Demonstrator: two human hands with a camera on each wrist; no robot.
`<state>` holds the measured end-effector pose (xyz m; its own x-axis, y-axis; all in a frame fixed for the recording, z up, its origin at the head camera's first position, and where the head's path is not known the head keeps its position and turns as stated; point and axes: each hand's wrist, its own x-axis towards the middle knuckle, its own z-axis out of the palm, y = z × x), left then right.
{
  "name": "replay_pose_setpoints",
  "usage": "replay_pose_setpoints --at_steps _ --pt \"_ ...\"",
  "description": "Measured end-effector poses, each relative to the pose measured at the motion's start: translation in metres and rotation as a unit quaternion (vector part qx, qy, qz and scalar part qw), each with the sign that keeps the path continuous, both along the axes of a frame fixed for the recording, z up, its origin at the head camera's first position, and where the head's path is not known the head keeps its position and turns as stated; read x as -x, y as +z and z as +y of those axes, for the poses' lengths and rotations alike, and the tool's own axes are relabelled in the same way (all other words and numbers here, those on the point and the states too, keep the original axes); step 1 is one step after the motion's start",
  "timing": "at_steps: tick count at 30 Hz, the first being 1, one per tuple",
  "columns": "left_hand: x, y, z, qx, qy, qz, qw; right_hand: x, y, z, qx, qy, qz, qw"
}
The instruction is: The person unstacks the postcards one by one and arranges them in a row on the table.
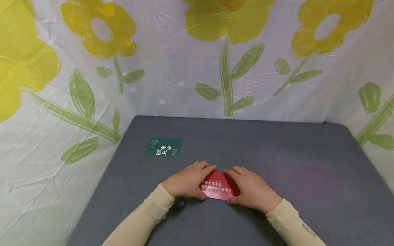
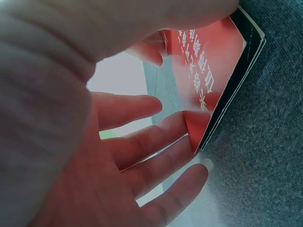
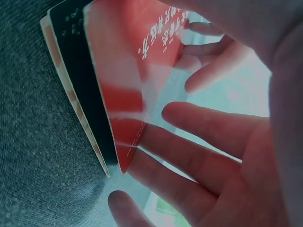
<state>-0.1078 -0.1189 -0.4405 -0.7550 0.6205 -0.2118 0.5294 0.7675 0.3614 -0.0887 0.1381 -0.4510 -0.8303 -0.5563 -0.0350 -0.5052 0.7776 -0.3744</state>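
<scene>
A glossy red card (image 1: 218,191) with white Chinese writing lies between the two hands, low over the grey table. Gripping its left side is my left hand (image 1: 190,180), thumb at the near edge and fingers at the far edge. From the right, my right hand (image 1: 253,188) holds the opposite side in the same way. Beneath the red card, a dark card (image 3: 75,61) with small pale marks shows in the right wrist view, with another pale-edged card (image 3: 71,97) under it. The layers lie close together in the left wrist view and fan apart on the right.
A dark green card (image 1: 154,148) with white writing lies flat at the table's far left. The grey table (image 1: 277,147) meets a white curtain (image 1: 172,85) printed with yellow flowers at the back and sides. Under the left wrist sits a small black object (image 1: 179,203).
</scene>
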Motion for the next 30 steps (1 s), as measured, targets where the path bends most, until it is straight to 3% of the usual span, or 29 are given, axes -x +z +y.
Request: replay_pose_setpoints --at_steps 14,19,23,30 --pt "0.006 0.001 -0.011 -0.010 0.001 0.022 0.9997 0.004 -0.004 -0.002 0.010 0.011 0.044 0.999" --pt "0.012 0.002 -0.012 -0.021 0.009 0.005 0.9997 0.008 -0.003 -0.001 0.011 0.001 0.040 0.999" --pt "0.018 0.004 -0.020 -0.037 0.029 -0.010 0.9988 0.015 0.000 -0.008 0.015 0.000 0.038 0.999" --pt "0.029 0.003 -0.036 -0.041 0.059 -0.002 0.9974 0.038 0.004 -0.027 0.011 0.018 0.039 0.999"
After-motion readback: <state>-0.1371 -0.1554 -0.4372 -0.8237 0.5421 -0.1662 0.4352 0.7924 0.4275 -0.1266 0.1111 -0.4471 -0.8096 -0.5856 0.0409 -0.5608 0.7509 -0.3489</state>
